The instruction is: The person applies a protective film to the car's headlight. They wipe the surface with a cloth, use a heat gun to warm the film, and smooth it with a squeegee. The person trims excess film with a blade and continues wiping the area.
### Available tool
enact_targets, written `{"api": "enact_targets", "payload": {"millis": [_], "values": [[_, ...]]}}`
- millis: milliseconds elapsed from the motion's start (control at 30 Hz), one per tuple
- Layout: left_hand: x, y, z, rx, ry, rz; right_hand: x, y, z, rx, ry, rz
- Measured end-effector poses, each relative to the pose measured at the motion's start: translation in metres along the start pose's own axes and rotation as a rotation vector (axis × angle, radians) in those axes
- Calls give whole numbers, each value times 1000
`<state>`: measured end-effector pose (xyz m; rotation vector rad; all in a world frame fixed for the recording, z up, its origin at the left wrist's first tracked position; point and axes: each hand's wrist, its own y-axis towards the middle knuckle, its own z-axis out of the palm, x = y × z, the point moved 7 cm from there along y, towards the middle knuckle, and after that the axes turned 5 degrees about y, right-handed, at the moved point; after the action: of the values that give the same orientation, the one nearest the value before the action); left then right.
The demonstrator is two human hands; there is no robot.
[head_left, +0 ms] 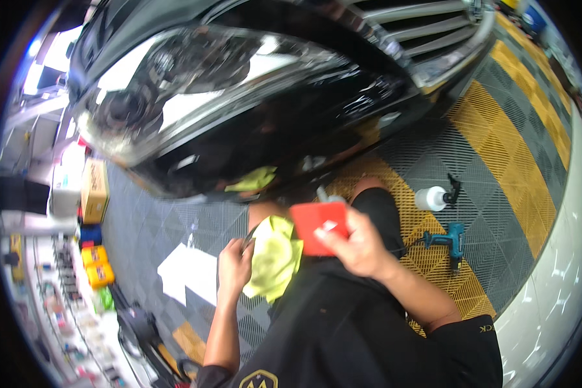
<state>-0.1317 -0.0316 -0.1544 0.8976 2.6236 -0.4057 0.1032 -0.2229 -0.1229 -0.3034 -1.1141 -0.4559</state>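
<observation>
My right hand (361, 249) grips a flat red squeegee card (318, 227), thumb across its face, held up in front of my lap. My left hand (234, 266) is closed, with a thin dark thing poking out by its fingertips; its kind is hard to make out. Between the two hands a yellow-green cloth (275, 262) lies draped over my left leg. Just ahead is the glossy black front bumper (258, 142) of a car, with the cloth's colour mirrored in it. Above the bumper sits the clear headlight (194, 71); neither hand touches the car.
On the tiled floor to my right stand a teal heat gun (456, 242) with a cord and a white spray bottle (431, 198) lying on its side. White sheets (191, 271) lie at my left. Farther left are a cardboard box (95, 191) and yellow cases (98, 266). A white car panel (549, 284) curves along the right.
</observation>
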Motion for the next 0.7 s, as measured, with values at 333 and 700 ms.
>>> {"api": "enact_targets", "payload": {"millis": [333, 700], "values": [[46, -30, 39, 68, 125, -146, -57, -32, -34, 15, 90, 178], [18, -20, 41, 235, 308, -75, -80, -42, -19, 140, -26, 214]]}}
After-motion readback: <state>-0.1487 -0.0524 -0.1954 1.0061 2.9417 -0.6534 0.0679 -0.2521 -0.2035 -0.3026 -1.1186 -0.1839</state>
